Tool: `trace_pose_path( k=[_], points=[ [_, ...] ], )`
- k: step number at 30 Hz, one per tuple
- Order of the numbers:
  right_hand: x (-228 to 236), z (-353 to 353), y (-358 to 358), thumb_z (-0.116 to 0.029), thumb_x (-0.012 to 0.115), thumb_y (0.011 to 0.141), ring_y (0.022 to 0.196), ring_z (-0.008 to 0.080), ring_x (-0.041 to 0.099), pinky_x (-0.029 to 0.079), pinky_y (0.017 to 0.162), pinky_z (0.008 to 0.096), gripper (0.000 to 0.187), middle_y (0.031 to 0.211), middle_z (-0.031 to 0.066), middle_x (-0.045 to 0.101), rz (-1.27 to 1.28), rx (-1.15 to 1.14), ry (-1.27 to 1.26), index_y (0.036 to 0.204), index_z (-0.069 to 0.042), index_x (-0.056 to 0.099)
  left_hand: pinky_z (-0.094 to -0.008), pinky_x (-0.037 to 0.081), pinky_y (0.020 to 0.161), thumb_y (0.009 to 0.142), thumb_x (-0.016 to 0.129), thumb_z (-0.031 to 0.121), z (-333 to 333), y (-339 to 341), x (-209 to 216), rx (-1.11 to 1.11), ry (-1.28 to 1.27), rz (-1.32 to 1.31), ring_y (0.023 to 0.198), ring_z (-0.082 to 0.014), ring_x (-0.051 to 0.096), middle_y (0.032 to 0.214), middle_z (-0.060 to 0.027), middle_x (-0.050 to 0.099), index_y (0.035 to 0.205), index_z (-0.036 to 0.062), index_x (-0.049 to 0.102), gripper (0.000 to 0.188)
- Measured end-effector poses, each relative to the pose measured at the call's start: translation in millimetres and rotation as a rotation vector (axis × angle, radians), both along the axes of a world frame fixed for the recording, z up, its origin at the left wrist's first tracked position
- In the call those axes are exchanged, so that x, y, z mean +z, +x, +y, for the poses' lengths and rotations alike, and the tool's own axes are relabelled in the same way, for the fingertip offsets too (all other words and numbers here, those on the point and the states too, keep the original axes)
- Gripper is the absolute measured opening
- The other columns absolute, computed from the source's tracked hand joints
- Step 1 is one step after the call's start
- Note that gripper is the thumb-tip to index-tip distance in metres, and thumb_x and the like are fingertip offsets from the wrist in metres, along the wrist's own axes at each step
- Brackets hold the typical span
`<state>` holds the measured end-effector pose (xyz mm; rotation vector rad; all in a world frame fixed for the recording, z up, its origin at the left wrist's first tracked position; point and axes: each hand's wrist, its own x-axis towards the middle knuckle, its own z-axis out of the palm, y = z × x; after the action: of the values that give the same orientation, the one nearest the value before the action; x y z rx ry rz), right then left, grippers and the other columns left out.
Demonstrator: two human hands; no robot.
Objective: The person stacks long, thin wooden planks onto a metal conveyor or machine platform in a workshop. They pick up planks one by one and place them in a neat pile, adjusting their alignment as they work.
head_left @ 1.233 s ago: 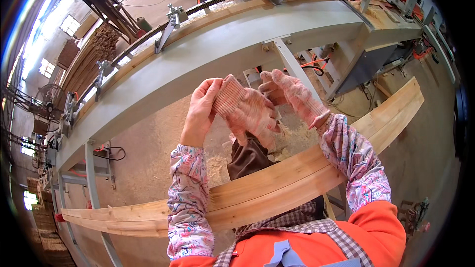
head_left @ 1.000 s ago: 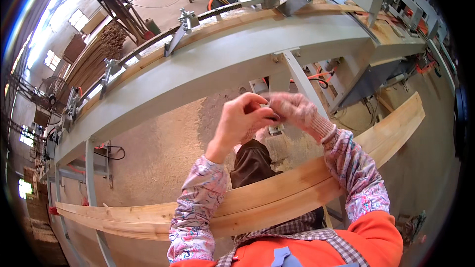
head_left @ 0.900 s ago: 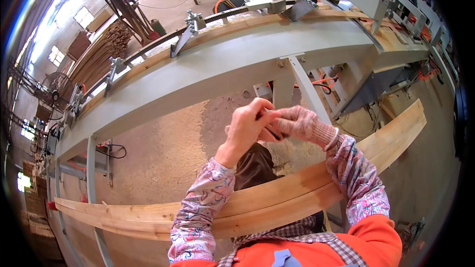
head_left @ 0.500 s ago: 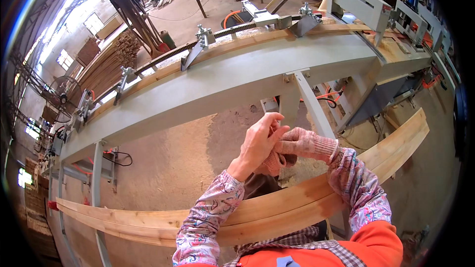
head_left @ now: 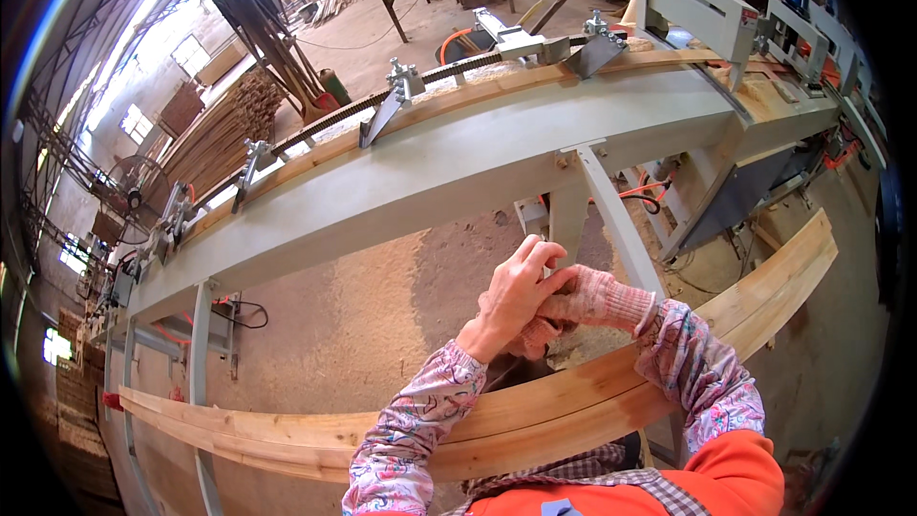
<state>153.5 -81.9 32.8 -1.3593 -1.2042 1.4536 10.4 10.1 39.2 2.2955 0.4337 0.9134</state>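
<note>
Clothing in orange [head_left: 731, 478] and a brown-and-white checked apron [head_left: 659, 489] fill the lower edge, with two flower-patterned sleeves [head_left: 702, 373] reaching forward over the forearms. Beneath those forearms lie two pale planks [head_left: 573, 399], side by side with a narrow seam between them, crossing in front of the person from far left to right. Their left end sits by a small red piece [head_left: 113, 401].

Just beyond the planks, the two hands meet. The left hand [head_left: 521, 291] is bare, its back upward and its fingers bent, its thumb against the right hand [head_left: 597, 298], which wears a pinkish knitted glove down to the wrist. A loose glove [head_left: 537, 333] of similar colour shows bunched directly under the left hand, at the bent fingers of the right. The fingertips are hidden, so I cannot tell which hand is clamped on it.

Lower down spreads the floor [head_left: 368, 296], dusted with sawdust. Farther off runs a long grey metal beam [head_left: 411, 191], with a wooden strip [head_left: 487, 88] and angled metal brackets [head_left: 382, 117] along its far edge. Behind it stand stacked timber [head_left: 224, 124] and a round fan [head_left: 134, 193].
</note>
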Motion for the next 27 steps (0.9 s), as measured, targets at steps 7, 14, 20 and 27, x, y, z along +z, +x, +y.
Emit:
trace_pose_path(
  k=[7,14,20,27],
  points=[
    [10,1,9,-0.045,0.07,0.097,0.064,0.0087,0.061,0.05,0.059,0.0261,0.039,0.076,-0.0012,0.067,0.092,-0.172,-0.051,0.095,-0.006,0.073,-0.0396,0.055,0.07,0.088,0.078,0.026,12,-2,7,0.217,0.21,0.007,0.076,-0.0284,0.064,0.098,-0.0104,0.06,0.103,0.0061,0.066,0.028],
    [13,1,3,-0.04,0.068,0.099,0.063,0.0081,0.06,0.05,0.058,0.0246,0.036,0.077,-0.0005,0.068,0.041,-0.275,-0.034,0.098,-0.005,0.074,-0.04,0.056,0.075,0.091,0.071,0.017,18,-11,16,0.194,-0.137,0.274,0.086,-0.0303,0.069,0.1,-0.0139,0.064,0.105,0.0036,0.065,0.021],
    [10,4,10,-0.039,0.068,0.097,0.069,0.0118,0.064,0.053,0.064,0.0285,0.032,0.079,0.0023,0.069,-0.193,-0.218,-0.161,0.104,-0.009,0.074,-0.0413,0.057,0.078,0.088,0.064,-0.001,11,-8,8,0.054,0.054,0.131,0.089,-0.0328,0.068,0.104,-0.0142,0.062,0.102,0.0026,0.063,0.015],
    [28,11,16,-0.052,0.047,0.097,0.101,0.0356,0.071,0.055,0.088,0.0468,0.051,0.101,0.0168,0.075,-1.054,0.128,-0.178,0.113,-0.013,0.074,-0.0437,0.06,0.082,0.076,0.071,-0.001,2,-10,-2,-0.038,0.316,0.376,0.108,-0.0343,0.063,0.12,-0.0189,0.051,0.102,0.001,0.064,0.026]
  ],
)
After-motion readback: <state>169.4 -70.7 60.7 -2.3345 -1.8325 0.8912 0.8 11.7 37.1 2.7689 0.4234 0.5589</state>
